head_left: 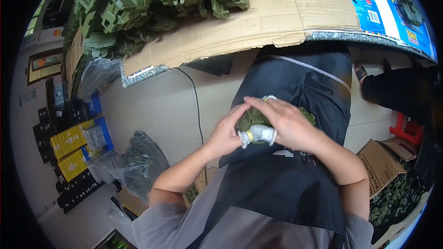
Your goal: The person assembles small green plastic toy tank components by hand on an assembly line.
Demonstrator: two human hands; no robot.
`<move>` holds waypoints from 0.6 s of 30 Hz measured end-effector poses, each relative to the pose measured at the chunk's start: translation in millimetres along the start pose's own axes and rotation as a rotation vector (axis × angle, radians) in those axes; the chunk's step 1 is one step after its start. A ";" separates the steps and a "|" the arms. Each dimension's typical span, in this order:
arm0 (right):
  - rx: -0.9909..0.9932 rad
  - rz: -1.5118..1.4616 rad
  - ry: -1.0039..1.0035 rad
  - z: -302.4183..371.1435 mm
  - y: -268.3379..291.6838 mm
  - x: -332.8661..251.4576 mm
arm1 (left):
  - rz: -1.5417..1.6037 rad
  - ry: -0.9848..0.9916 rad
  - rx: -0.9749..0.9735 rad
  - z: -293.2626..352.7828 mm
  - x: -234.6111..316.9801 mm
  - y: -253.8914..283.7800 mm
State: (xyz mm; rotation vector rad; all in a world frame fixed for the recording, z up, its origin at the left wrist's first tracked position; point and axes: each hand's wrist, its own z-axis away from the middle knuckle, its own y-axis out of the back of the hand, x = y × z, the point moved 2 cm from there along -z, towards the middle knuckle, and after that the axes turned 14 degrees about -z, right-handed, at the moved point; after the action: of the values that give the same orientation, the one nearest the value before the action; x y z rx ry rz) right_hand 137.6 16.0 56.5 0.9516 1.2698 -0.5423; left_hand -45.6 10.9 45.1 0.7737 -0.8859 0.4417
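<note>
"Where's the green part (254,119)?"

"Above the lap, in both hands; its underside is hidden."

"And the grip?"

"The left hand (226,131) is closed around its left side, the right hand (293,122) clasped over it, covering much of it. Some fingertips are out of sight."

"Further out?"

"A green pile (115,2) on the cardboard-covered desk (277,4), cut off above. The plastic bag's (143,157) contents are hard to make out."

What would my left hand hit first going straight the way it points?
Most likely your right hand: its fingers lie just ahead of the fingertips of your left hand, by the green plastic part. Depth is unclear; they may be touching.
</note>
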 end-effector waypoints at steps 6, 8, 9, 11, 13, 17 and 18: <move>-0.190 -0.345 -0.079 -3.2 26.1 41.6 | -0.226 -0.115 0.035 -17.5 6.1 1.3; -0.158 -0.279 -0.098 -2.4 31.0 38.0 | -0.286 -0.102 -0.008 -25.7 7.0 1.0; -0.153 -0.270 -0.093 -1.2 31.6 34.8 | -0.289 -0.112 -0.004 -29.9 10.4 3.7; 0.096 -0.394 0.005 6.2 41.6 23.0 | -0.200 -0.328 0.030 -42.2 27.7 10.1; 0.280 -0.662 -0.079 11.5 51.6 15.6 | 0.149 -0.315 0.125 -45.3 14.5 18.1; 0.479 -1.005 -0.010 24.8 51.6 17.8 | 0.374 -0.307 0.223 -61.0 28.3 -28.9; 0.482 -0.488 0.084 28.5 64.2 6.2 | 0.304 -0.313 0.181 -65.0 34.0 -25.9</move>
State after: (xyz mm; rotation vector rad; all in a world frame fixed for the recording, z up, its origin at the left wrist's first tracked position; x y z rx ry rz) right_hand 206.0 27.1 69.6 1.0638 1.4886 -1.2414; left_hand 24.1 44.4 36.6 0.8916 -1.2779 0.6875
